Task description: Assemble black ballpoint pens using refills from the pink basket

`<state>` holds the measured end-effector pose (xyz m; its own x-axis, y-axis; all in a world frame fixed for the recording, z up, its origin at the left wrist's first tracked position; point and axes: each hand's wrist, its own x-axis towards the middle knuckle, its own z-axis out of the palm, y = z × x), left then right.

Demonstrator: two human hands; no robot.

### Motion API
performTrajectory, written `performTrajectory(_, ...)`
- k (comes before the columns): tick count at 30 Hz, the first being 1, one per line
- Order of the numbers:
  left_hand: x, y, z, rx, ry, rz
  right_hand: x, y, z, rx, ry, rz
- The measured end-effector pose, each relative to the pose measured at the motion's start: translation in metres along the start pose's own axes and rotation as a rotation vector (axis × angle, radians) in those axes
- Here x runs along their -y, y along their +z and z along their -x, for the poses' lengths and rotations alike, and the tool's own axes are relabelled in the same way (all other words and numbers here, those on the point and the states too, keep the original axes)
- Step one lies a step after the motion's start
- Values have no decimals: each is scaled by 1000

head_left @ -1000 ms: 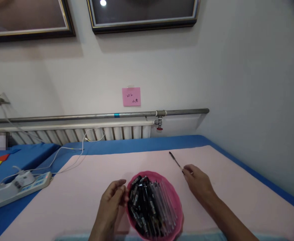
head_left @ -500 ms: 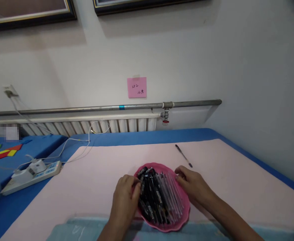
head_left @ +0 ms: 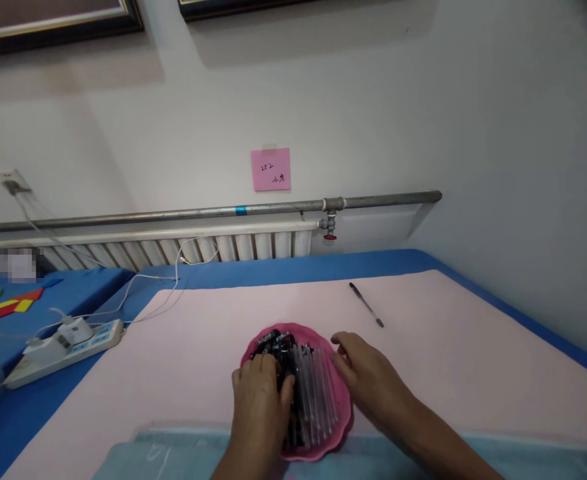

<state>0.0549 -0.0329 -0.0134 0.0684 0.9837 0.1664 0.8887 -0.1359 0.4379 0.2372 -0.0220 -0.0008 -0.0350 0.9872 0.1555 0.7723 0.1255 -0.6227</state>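
I had the left hand [head_left: 259, 403] over the left side of the pink bowl [head_left: 342, 397], its fingers curled down among the black parts [head_left: 285, 355] and its thumb set a little apart from them. From my end I could not tell whether it gripped any of those parts, since the back of the hand hid them. I saw the right hand [head_left: 368, 377] at the bowl's right rim, half open, thumb and forefinger parted, with nothing between them that I could make out; whether it touched the rim I could not tell.

In the bowl, clear tubes [head_left: 318, 400] lay side by side to the right of the black parts. A pen [head_left: 366, 305] lay aslant beyond the right hand, on a pink sheet [head_left: 183, 360] that covered much of the blue surface [head_left: 293, 265]. The bowl sat near the sheet's close edge, where I saw a light-blue cover [head_left: 183, 457]. Off to the left I had a power strip [head_left: 91, 345] with white plugs [head_left: 76, 330] in it.
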Motion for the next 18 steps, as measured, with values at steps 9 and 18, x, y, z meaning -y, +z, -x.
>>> performTrajectory(9, -3, -4, 2, 67, 9, -82, 31, 1, 16, 192, -249, 505)
performTrajectory(18, -6, -2, 0, 133, -43, -58, 35, 3, 17, 238, -194, 515)
